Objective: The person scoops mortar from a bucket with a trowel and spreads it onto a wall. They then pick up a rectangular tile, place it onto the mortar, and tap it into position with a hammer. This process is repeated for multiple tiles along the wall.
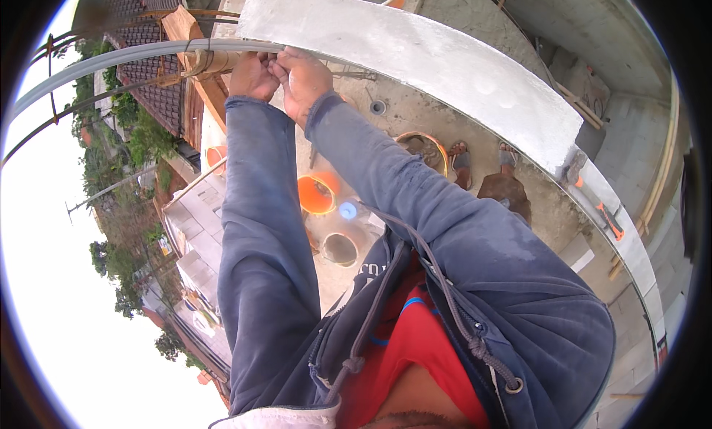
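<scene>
Both my arms reach up and away, in dark blue sleeves. My left hand (253, 78) is closed just under a bundle of grey pipes (141, 54), its fingers curled toward the other hand. Beside it, my right hand (306, 84) is closed too, fingers pinched by the pipes and thumb toward the left hand. What the fingertips hold is hidden. The pipes pass the near left end of a pale block wall (415, 62). Next to my left hand, a wooden post (215, 103) stands against the pipes, with wire ties around a thinner pole there.
Thin steel bars (89, 105) stick out to the left. A hammer (610, 220) with an orange and black handle lies on the wall's top at right. Below are an orange bucket (301, 195), a mortar-filled bucket (443, 156), and another person's sandalled feet (461, 164).
</scene>
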`<state>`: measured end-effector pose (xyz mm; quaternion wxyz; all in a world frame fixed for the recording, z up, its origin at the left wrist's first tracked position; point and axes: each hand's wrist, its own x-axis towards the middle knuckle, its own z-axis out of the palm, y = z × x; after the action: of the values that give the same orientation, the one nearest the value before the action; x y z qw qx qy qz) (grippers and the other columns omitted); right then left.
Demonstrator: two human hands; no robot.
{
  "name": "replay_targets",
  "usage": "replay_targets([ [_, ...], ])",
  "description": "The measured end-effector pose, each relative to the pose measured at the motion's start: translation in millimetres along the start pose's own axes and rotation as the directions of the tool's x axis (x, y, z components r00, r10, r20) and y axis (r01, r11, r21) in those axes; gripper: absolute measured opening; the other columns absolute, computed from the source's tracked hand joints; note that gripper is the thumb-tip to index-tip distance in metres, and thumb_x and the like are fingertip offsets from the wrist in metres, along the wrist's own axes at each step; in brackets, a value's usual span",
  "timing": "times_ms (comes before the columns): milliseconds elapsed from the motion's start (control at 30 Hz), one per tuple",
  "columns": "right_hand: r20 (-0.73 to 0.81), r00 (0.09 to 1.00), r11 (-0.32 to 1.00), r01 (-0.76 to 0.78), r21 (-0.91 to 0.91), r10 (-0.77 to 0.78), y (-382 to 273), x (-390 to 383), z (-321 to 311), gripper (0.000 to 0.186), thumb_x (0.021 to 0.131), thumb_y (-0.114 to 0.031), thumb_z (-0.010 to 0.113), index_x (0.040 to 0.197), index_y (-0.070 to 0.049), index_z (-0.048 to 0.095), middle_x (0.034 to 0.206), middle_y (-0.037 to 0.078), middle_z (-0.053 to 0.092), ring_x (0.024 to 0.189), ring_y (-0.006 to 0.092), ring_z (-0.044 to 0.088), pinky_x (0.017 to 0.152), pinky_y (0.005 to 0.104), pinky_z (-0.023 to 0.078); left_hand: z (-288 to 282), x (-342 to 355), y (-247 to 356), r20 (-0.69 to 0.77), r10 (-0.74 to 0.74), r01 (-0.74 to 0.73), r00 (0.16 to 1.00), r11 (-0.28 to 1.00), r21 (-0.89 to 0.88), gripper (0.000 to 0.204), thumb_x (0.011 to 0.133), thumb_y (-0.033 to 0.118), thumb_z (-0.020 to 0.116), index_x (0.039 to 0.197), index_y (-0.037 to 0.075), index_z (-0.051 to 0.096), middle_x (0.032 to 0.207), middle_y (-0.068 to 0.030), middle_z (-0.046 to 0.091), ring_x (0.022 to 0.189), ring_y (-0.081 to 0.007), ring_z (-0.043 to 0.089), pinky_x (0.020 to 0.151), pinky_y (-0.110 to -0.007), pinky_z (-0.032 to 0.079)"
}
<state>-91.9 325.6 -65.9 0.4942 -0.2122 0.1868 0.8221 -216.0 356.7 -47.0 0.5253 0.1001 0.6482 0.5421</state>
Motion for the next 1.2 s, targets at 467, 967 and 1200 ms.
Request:
replay_targets([
  [467, 0.001, 1.000, 0.998, -0.001, -0.067, 0.001, -5.8, -8.5, 2.9, 0.037, 0.098, 0.002, 0.070, 0.132, 0.006, 0.057, 0.120, 0.015, 0.065, 0.112, 0.0242, 0.065, 0.102, 0.0344, 0.055, -21.0, 9.3, 3.8, 0.083, 0.041, -0.052, 0.996, 0.990, 0.132, 0.027, 0.109, 0.030, 0.062, 0.118, 0.005, 0.062, 0.109, -0.0090, 0.065, 0.100, -0.0215, 0.066, 0.088, -0.038, 0.060],
  [967, -0.011, 1.000, 0.997, 0.011, -0.071, -0.012, -10.4, -9.1, 2.6, 0.029, 0.097, 0.001, 0.074, 0.124, 0.006, 0.064, 0.114, 0.013, 0.069, 0.107, 0.0209, 0.067, 0.099, 0.0325, 0.055, 11.4, -14.8, -15.2, -0.028, 0.121, -0.120, 0.992, 0.993, 0.013, 0.025, 0.108, 0.022, 0.057, 0.119, -0.001, 0.061, 0.115, -0.0132, 0.064, 0.105, -0.0251, 0.066, 0.091, -0.038, 0.059],
  [1200, -0.022, 0.998, 0.991, 0.064, -0.115, -0.067, -0.3, -13.2, 5.2, 0.035, 0.096, -0.001, 0.075, 0.127, 0.007, 0.063, 0.116, 0.015, 0.068, 0.103, 0.0216, 0.068, 0.094, 0.0325, 0.057, -5.1, 1.0, -27.9, -0.056, 0.194, -0.199, 0.979, 0.975, -0.096, 0.029, 0.108, 0.027, 0.058, 0.117, 0.000, 0.062, 0.114, -0.0110, 0.066, 0.104, -0.0236, 0.066, 0.087, -0.035, 0.059],
])
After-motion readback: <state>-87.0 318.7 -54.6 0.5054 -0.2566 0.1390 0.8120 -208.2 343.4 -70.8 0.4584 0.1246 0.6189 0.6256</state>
